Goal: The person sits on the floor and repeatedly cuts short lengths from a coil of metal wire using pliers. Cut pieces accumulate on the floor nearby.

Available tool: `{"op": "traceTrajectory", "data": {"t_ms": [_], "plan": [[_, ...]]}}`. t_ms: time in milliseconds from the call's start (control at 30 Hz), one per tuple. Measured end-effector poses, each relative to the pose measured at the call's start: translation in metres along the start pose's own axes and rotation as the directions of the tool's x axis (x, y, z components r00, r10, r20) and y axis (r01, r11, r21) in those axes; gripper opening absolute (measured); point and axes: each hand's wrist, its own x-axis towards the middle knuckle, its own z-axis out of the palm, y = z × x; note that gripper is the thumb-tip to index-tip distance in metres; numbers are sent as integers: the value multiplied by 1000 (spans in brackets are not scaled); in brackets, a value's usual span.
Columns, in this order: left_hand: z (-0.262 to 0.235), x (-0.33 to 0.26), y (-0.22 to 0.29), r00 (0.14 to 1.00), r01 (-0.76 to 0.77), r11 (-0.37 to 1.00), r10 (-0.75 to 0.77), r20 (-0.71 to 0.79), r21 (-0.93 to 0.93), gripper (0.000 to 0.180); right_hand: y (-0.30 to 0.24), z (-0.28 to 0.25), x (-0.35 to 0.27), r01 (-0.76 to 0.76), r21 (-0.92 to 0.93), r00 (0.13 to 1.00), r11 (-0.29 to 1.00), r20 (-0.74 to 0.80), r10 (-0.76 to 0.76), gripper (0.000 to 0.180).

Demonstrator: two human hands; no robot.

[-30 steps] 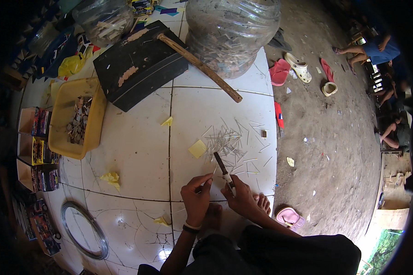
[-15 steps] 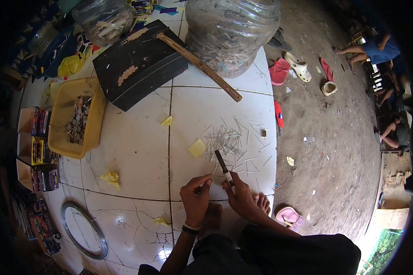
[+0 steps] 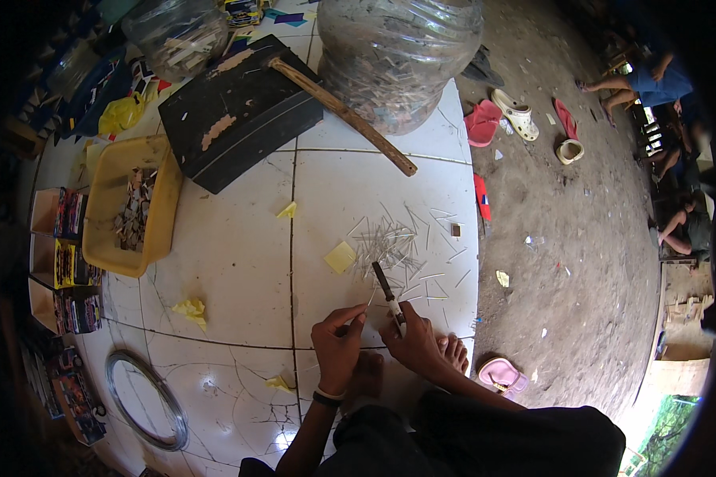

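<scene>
My left hand (image 3: 338, 346) is closed in a pinch on a thin pale wire piece (image 3: 371, 296), which points up from the fingertips. Close beside it, my right hand (image 3: 414, 342) grips a narrow hand tool (image 3: 383, 280) with a long dark end and a pale section near the fingers. Its exact kind cannot be made out. The tool's dark end reaches over a loose pile of short, thin wire pieces (image 3: 390, 241) on the white tiles. Left of the pile lies a yellow paper square (image 3: 340, 257); right of it sits a small brown cube (image 3: 456, 230).
A hammer (image 3: 350, 119) rests across a black box (image 3: 239, 111), beside a large clear plastic container (image 3: 398, 71). Leftward are a yellow tub (image 3: 167, 215) of scraps and a wire coil (image 3: 113, 397). The tiled surface ends at right above dirt ground with sandals (image 3: 501, 375).
My right hand's fingers have shifted slightly on the tool. My left hand stays almost in place with the wire piece.
</scene>
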Motion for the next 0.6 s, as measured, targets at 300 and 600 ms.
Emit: {"op": "traceTrajectory", "data": {"t_ms": [300, 600], "plan": [[2, 2, -6, 1000, -8, 1000, 8, 4, 28, 18, 10, 3, 7, -31, -70, 997, 997, 62, 36, 31], [-2, 12, 0, 998, 46, 999, -46, -47, -1, 17, -13, -12, 4, 4, 76, 999, 997, 33, -6, 47]]}}
